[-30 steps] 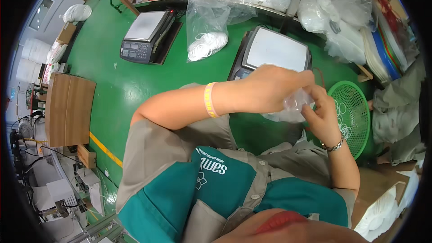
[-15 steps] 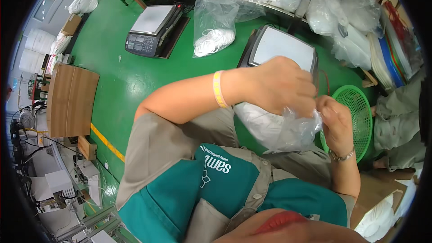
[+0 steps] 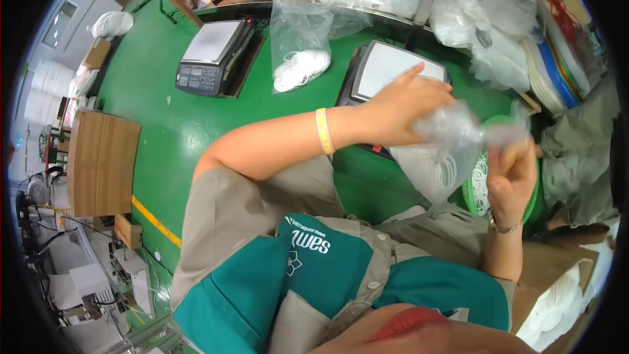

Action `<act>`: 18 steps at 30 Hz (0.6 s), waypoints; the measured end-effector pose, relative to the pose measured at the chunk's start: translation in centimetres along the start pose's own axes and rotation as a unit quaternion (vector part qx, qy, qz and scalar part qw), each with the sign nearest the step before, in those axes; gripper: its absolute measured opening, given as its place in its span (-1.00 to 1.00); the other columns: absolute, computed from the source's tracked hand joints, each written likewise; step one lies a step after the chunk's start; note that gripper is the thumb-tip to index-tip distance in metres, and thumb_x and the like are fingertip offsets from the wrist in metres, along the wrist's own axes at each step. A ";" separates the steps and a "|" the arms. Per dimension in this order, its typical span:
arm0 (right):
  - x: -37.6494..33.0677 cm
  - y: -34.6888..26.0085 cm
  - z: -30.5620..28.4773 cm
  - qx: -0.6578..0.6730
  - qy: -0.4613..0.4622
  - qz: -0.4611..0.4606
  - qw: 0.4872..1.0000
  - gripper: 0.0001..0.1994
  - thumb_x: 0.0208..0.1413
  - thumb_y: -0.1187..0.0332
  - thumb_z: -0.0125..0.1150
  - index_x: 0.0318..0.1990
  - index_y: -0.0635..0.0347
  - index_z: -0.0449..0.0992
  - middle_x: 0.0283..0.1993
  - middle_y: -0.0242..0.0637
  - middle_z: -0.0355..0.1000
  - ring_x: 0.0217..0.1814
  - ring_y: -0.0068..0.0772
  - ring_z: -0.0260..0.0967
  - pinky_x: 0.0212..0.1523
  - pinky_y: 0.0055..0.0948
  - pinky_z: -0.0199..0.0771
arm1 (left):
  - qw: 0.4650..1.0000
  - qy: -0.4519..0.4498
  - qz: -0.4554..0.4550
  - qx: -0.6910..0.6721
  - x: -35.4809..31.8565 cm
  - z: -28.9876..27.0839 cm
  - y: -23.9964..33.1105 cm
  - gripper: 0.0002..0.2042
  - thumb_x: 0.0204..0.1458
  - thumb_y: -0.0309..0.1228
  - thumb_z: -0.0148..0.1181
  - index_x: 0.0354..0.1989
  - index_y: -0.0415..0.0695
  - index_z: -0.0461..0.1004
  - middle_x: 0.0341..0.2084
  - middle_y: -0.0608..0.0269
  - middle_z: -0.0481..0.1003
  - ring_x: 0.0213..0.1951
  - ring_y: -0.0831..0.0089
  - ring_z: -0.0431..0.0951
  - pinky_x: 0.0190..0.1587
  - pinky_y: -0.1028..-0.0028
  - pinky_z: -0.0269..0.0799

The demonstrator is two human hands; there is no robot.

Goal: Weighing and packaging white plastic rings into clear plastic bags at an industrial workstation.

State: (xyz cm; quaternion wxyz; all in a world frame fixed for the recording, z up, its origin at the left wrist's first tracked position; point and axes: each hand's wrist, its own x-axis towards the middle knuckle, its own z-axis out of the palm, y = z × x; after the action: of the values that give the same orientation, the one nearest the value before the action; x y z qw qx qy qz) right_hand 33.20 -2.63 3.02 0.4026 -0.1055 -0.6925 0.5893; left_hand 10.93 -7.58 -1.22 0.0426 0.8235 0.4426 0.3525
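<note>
Clear plastic bag [image 3: 438,157] of white rings: neck pinched shut between left hand [image 3: 405,110] and right hand [image 3: 511,174]. Green basket [image 3: 532,196] at 3 o'clock of the bag; scale [image 3: 386,69] at 11 o'clock.

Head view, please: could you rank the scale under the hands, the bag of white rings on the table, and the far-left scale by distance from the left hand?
From the left hand:
1. Scale under the hands, directly behind it, partly covered.
2. Bag of white rings, further left on the green table.
3. Far-left scale, farthest, toward the table's left end.
</note>
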 end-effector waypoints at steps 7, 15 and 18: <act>1.6 5.7 -0.1 -0.262 -0.203 -0.097 0.938 -0.16 -0.43 0.24 0.48 0.12 0.13 0.17 0.17 -0.19 0.07 0.23 -0.25 0.01 0.20 -0.32 0.02 | 0.950 0.134 0.065 -0.276 2.0 2.2 2.6 -0.70 -0.03 -0.30 0.05 -0.22 -0.27 0.36 -0.25 0.07 0.40 -0.22 0.14 0.38 -0.12 0.30 0.27; 1.9 4.4 0.1 -0.213 -0.195 0.065 0.955 -0.49 -0.30 0.35 0.32 -0.10 0.21 0.29 -0.11 -0.29 0.24 -0.02 -0.41 0.17 0.00 -0.44 0.17 | 0.935 0.122 0.072 -0.324 2.1 2.0 5.6 -0.76 -0.06 -0.31 0.07 -0.35 -0.24 0.31 -0.54 0.08 0.29 -0.54 0.09 0.30 -0.52 0.34 0.23; 1.7 3.8 -0.3 -0.201 -0.176 0.127 0.955 -0.61 -0.25 0.40 0.26 -0.18 0.24 0.34 -0.22 -0.33 0.31 -0.12 -0.47 0.23 -0.08 -0.48 0.23 | 0.930 0.037 0.078 -0.356 2.0 2.0 5.1 -0.74 -0.06 -0.27 0.09 -0.34 -0.22 0.31 -0.47 0.06 0.31 -0.41 0.07 0.32 -0.38 0.29 0.25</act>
State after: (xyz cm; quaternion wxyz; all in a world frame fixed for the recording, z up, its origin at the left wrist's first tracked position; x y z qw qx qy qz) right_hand 30.99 -0.30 0.32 0.1669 -0.1659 -0.8372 0.4937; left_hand 16.46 -8.60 0.31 0.2889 0.7721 0.2240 0.5197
